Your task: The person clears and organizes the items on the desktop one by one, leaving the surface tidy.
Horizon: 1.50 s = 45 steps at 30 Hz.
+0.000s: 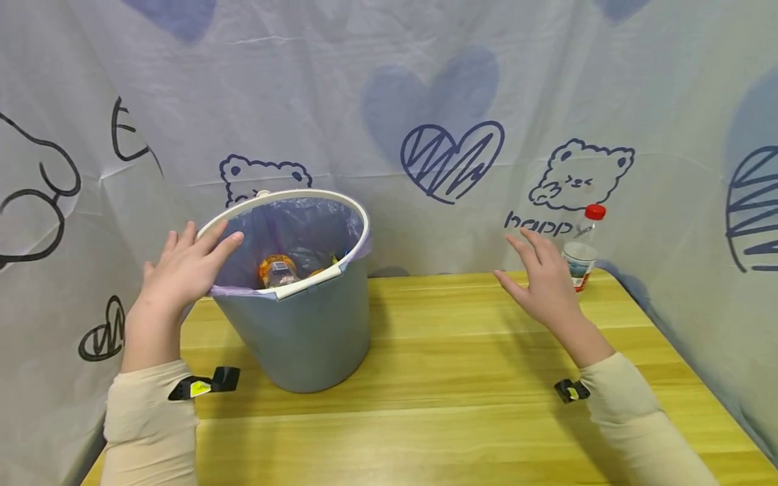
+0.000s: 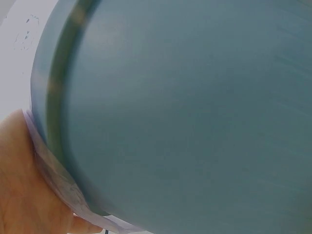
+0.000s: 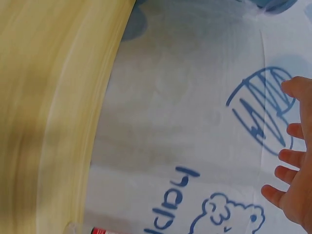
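A grey-blue bucket (image 1: 304, 337) with a white rim ring or handle (image 1: 313, 278) and a thin purple plastic liner (image 1: 240, 291) stands on the left of the table. Inside it lies an orange-labelled plastic bottle (image 1: 278, 271), among other items mostly hidden. My left hand (image 1: 185, 266), fingers extended, lies against the bucket's left rim; the left wrist view shows the palm side (image 2: 29, 180) next to the liner. My right hand (image 1: 543, 283) hovers over the right side with fingers spread and nothing held. Just behind it stands a clear bottle with a red cap (image 1: 595, 212), partly covered by the hand.
The wooden table (image 1: 437, 378) ends at a printed cloth (image 1: 340, 88) that hangs behind and on both sides. Each wrist wears a black strap (image 1: 200, 387) over a beige sleeve. The bottle stands near the table's far right corner.
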{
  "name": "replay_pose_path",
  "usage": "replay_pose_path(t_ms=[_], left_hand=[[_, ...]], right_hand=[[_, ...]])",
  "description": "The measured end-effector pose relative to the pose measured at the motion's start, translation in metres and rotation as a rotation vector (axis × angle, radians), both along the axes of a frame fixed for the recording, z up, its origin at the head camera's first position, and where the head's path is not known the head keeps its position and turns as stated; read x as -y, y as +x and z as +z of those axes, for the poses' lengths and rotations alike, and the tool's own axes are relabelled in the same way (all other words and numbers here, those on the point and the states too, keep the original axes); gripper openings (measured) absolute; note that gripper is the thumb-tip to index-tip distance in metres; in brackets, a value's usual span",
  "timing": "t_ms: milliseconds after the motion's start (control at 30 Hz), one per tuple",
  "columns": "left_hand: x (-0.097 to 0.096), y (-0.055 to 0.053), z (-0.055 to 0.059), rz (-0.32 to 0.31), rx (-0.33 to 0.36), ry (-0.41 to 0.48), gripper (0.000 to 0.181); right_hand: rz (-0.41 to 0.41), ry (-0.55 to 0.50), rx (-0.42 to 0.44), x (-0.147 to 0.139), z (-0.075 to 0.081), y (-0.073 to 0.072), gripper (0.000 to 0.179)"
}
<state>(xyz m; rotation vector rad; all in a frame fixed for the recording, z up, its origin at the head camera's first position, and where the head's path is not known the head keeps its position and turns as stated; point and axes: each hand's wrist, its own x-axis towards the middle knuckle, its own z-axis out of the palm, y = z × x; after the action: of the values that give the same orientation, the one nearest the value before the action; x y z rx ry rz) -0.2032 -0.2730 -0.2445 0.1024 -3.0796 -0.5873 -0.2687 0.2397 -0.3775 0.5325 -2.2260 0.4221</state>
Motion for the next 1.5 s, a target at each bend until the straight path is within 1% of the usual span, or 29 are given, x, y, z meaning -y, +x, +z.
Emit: replay_pose_path(t_ms=[167,367,633,867,1000,1200,1367,1500], left_hand=[[0.000,0.000,0.000,-0.001,0.001,0.004,0.087],[0.000,-0.001,0.000,-0.003,-0.003,-0.001,0.087],[-0.001,-0.001,0.001,0.000,-0.004,-0.004,0.087],[-0.001,-0.001,0.002,0.001,-0.004,-0.007,0.087],[0.000,-0.001,0.002,0.000,0.000,-0.003,0.086],[0.000,-0.001,0.001,-0.001,0.002,0.005,0.086],[0.000,0.000,0.001,0.003,0.000,0.010,0.086],[0.000,0.001,0.000,0.005,-0.004,0.013,0.086]], right_hand=[[-0.039,0.011,0.010,-0.016,-0.004,-0.001,0.068],[-0.092,0.010,0.072,-0.032,-0.006,0.000,0.069],[-0.147,0.001,0.076,-0.054,-0.005,0.000,0.066],[-0.207,0.004,0.160,-0.072,-0.003,-0.001,0.063],[-0.244,0.026,0.199,-0.085,-0.003,-0.005,0.063],[-0.291,0.010,0.285,-0.102,-0.001,-0.011,0.059],[-0.337,0.012,0.348,-0.113,0.002,-0.016,0.061],[-0.370,0.016,0.395,-0.122,0.002,-0.024,0.063]])
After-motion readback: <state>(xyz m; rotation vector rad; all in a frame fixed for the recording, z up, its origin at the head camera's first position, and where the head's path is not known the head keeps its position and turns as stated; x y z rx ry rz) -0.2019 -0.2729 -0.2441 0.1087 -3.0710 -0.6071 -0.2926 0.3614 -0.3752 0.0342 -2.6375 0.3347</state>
